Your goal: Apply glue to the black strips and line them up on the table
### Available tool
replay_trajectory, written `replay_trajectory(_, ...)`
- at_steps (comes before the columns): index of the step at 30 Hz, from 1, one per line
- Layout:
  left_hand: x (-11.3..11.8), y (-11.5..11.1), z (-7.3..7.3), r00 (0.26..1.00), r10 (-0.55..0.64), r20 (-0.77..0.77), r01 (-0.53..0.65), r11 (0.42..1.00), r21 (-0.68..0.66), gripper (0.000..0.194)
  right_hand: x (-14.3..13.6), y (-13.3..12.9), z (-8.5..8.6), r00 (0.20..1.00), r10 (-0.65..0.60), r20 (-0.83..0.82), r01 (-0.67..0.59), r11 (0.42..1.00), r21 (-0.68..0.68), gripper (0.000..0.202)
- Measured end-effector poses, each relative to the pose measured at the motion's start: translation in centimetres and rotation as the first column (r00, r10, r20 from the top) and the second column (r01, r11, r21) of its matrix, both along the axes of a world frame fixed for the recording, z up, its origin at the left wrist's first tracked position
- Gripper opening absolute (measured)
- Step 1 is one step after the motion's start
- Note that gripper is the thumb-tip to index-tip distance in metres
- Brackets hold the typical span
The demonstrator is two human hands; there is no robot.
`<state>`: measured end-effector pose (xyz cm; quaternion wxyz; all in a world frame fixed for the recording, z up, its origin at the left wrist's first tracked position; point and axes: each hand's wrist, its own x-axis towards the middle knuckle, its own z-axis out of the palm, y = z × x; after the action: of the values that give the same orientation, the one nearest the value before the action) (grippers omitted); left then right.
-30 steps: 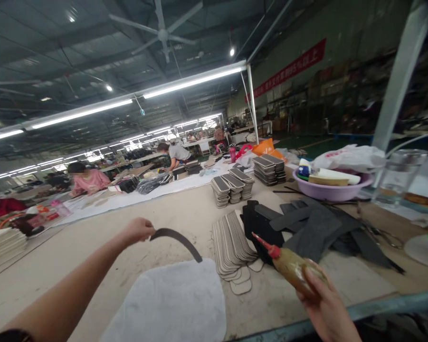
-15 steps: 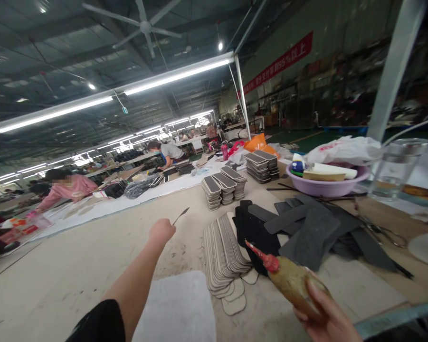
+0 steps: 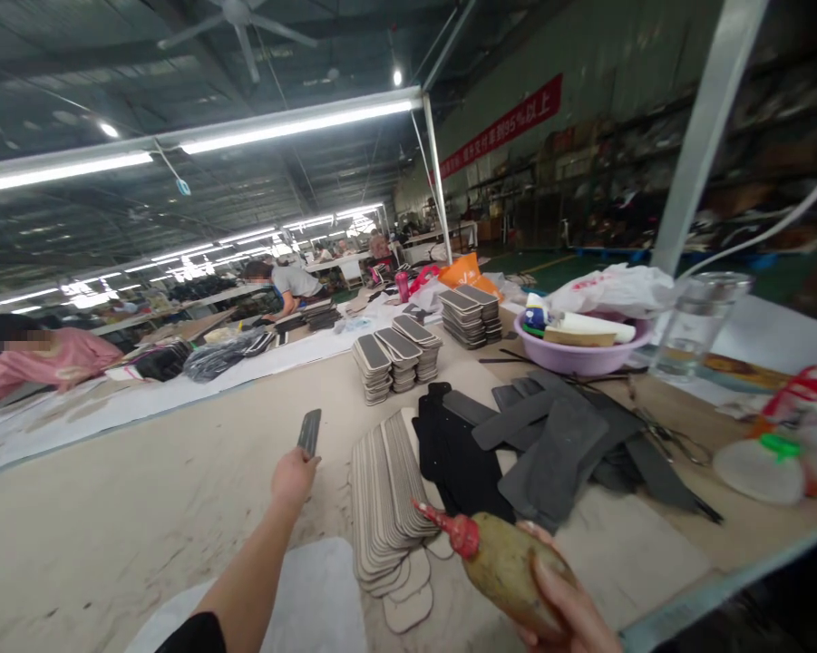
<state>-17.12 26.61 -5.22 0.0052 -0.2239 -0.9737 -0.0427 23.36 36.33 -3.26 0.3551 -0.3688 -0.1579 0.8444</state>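
My left hand (image 3: 294, 478) pinches the near end of a dark grey strip (image 3: 309, 432), held out over the table. My right hand (image 3: 564, 589) is wrapped round a yellowish glue bottle (image 3: 510, 562) with a red nozzle, which points left toward a fanned row of pale, dark-edged flat pieces (image 3: 384, 499). Right of that row lie black pieces (image 3: 455, 458) and a loose heap of dark grey strips (image 3: 564, 444). Farther back stand stacks of pieces with grey tops (image 3: 395, 354). A white sheet (image 3: 319, 589) lies beneath my left forearm.
A purple basin (image 3: 581, 358) holding a tube and other items stands at the right, beside a glass jar (image 3: 694, 326). Scissors (image 3: 673, 440) and a white container with a green cap (image 3: 762, 467) lie nearby. Co-workers in pink (image 3: 74, 358) and grey (image 3: 292, 281) lean over tables.
The grey strip in my left hand has turned from edge-on to show its flat face. The view has swung right, so the scene sits farther left. My right hand still holds the bottle.
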Motion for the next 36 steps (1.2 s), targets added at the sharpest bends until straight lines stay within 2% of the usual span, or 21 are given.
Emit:
replay_trajectory(2,0.9,1.3,0.8,0.998,-0.054,-0.02,0.056,0.995,0.083,0.03,-0.2,-0.2,0.4,0.999,-0.028,-0.039,0.027,0.999,-0.019,0.058)
replay_trajectory(4,2.3,3.4,1.7,0.984,-0.179,-0.02,0.18,0.97,0.162,0.03,-0.1,0.0,0.2,0.996,-0.046,-0.082,0.044,0.998,-0.033,0.054)
replay_trajectory(6,4.6,6.2,2.4,0.938,-0.346,-0.01,0.34,0.913,0.224,0.028,0.4,0.5,-0.6,0.989,-0.057,-0.133,0.05,0.997,-0.055,0.051)
replay_trajectory(9,9.4,10.8,2.6,0.817,-0.577,-0.001,0.556,0.786,0.27,0.025,1.5,1.5,-2.0,0.971,-0.078,-0.228,0.057,0.994,-0.097,0.045)
replay_trajectory(12,14.6,15.0,1.9,0.688,-0.725,-0.002,0.703,0.666,0.251,0.025,2.3,2.1,-2.7,0.95,-0.098,-0.296,0.05,0.985,-0.165,0.038)
replay_trajectory(15,18.7,18.3,0.6,0.599,-0.801,-0.007,0.787,0.587,0.189,0.032,2.6,2.2,-2.6,0.943,-0.098,-0.318,0.033,0.978,-0.206,0.037)
replay_trajectory(18,21.0,20.5,-0.9,0.576,-0.818,-0.002,0.813,0.572,0.11,0.034,2.5,2.1,-2.4,0.937,-0.146,-0.318,0.08,0.974,-0.213,0.038)
replay_trajectory(22,22.4,22.0,-2.3,0.57,-0.821,0.032,0.821,0.57,0.009,0.019,2.2,2.5,-2.1,0.945,-0.141,-0.296,0.07,0.968,-0.239,0.046)
replay_trajectory(26,23.1,22.3,-1.8,0.572,-0.819,0.036,0.82,0.571,-0.037,0.019,2.0,2.8,-0.9,0.954,-0.187,-0.233,0.121,0.955,-0.272,0.056)
replay_trajectory(30,22.0,20.4,1.0,0.653,-0.755,-0.064,0.756,0.655,-0.017,0.026,2.2,2.6,0.5,0.956,-0.198,-0.218,0.157,0.969,-0.19,0.053)
replay_trajectory(33,19.7,15.8,4.0,0.697,-0.703,-0.14,0.711,0.703,0.007,0.03,2.5,2.2,0.7,0.958,-0.172,-0.231,0.143,0.98,-0.136,0.045)
replay_trajectory(35,17.9,10.7,5.8,0.706,-0.675,-0.214,0.699,0.713,0.055,0.03,2.7,1.9,0.6,0.959,-0.153,-0.24,0.128,0.985,-0.116,0.04)
replay_trajectory(36,17.0,7.6,6.5,0.696,-0.665,-0.271,0.707,0.7,0.1,0.029,2.7,1.7,0.5,0.959,-0.145,-0.242,0.122,0.987,-0.105,0.038)
